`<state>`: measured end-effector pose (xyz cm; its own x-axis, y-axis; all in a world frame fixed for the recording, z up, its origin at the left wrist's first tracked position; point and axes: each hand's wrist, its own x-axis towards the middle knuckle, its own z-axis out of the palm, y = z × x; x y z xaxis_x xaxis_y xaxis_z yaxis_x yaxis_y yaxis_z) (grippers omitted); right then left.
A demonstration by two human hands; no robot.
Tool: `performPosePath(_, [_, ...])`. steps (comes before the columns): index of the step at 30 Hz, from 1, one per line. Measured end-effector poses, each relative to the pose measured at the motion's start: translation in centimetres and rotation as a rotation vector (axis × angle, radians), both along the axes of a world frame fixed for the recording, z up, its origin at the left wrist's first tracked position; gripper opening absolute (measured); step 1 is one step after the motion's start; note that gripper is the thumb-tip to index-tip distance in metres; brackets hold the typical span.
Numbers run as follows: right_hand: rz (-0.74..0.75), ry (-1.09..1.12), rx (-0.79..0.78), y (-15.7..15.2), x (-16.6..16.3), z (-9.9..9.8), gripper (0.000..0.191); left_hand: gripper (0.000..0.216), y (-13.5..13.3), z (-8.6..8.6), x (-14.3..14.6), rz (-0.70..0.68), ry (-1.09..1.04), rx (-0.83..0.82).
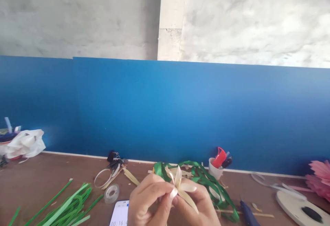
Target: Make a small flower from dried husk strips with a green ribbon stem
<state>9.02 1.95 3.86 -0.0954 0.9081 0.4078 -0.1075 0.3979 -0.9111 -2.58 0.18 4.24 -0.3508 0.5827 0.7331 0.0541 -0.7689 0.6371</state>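
Observation:
A cream-coloured artificial flower (187, 187) with several narrow pointed petals is held up between both hands, low in the middle of the view. My left hand (149, 198) pinches one of its petals near the centre between thumb and forefinger. From the other side, my right hand (199, 203) closes round the flower's base, its thumb at the lower petals. The hands hide the underside of the flower and any stem. Behind them lies a tangle of green ribbon (198, 169).
Green fuzzy stems (68, 208), a tape roll (111, 193) and a phone (120, 214) lie at left. A white cup (215, 171) of tools, a dark blue tool (247, 212), a cream disc (291, 200) and a pink flower (319, 178) are at right. A blue panel (165, 109) borders the table.

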Motion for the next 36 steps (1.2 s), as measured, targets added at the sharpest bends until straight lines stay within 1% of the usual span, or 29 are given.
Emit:
performPosePath(4, [0.046, -0.044, 0.121, 0.7, 0.0, -0.1, 0.027, 0.016, -0.1, 0.4, -0.4, -0.072, 0.032, -0.065])
performPosePath(7, [-0.023, -0.122, 0.289, 0.7, 0.3, 0.1, 0.017, 0.019, -0.2, 0.6, -0.8, -0.075, 0.072, -0.099])
performPosePath(10, [-0.093, -0.292, 0.416, 0.4, 0.6, 0.4, 0.015, 0.013, -0.2, 0.8, -1.2, -0.062, 0.128, -0.144])
performPosePath(12, [-0.119, -0.387, 0.474, 0.3, 0.7, 0.7, 0.013, 0.012, -0.1, 0.9, -1.2, -0.063, 0.086, -0.200])
performPosePath(15, [-0.166, -0.443, 0.539, 0.2, 0.3, 1.0, 0.014, 0.013, -0.1, 1.3, -1.3, -0.113, 0.032, -0.299])
performPosePath(17, [-0.190, -0.460, 0.542, 0.2, 0.1, 1.3, 0.016, 0.012, 0.0, 1.4, -1.4, -0.132, 0.034, -0.354])
performPosePath(18, [-0.195, -0.468, 0.511, 0.2, 0.1, 1.4, 0.015, 0.011, 0.0, 1.4, -1.6, -0.122, 0.029, -0.365])
performPosePath(19, [-0.192, -0.474, 0.453, 0.3, 0.2, 1.4, 0.012, 0.010, 0.2, 1.3, -1.8, -0.099, 0.015, -0.366])
performPosePath(21, [-0.187, -0.483, 0.282, 0.3, 0.9, 1.1, 0.006, 0.008, 0.7, 1.0, -2.3, -0.023, -0.015, -0.339])
performPosePath(23, [-0.155, -0.530, 0.117, 0.2, 1.9, 0.1, 0.009, 0.006, 1.6, 0.5, -2.9, 0.066, -0.042, -0.295])
performPosePath(24, [-0.118, -0.599, 0.066, 0.2, 2.3, -0.8, 0.013, 0.005, 2.1, 0.3, -3.2, 0.081, -0.046, -0.277])
performPosePath(26, [-0.004, -0.824, 0.017, 0.0, 2.8, -2.9, 0.022, 0.004, 2.9, -0.2, -3.5, 0.107, -0.067, -0.255])
performPosePath(27, [0.009, -0.974, 0.004, 0.0, 2.7, -4.0, 0.024, 0.004, 3.2, -0.4, -3.6, 0.108, -0.074, -0.255])
performPosePath(28, [-0.006, -1.110, 0.011, 0.1, 2.4, -5.2, 0.025, 0.005, 3.5, -0.5, -3.6, 0.107, -0.077, -0.257])
performPosePath(30, [-0.058, -1.203, 0.008, 0.6, 1.4, -7.3, 0.022, 0.007, 3.6, -0.6, -3.5, 0.101, -0.080, -0.267])
performPosePath(33, [-0.145, -1.251, -0.013, 1.6, 0.0, -9.6, 0.018, 0.009, 3.3, -0.6, -3.4, 0.106, -0.087, -0.279])
performPosePath(36, [-0.178, -1.289, -0.026, 2.5, -0.7, -10.9, 0.022, 0.009, 3.2, -0.5, -3.6, 0.123, -0.107, -0.285])
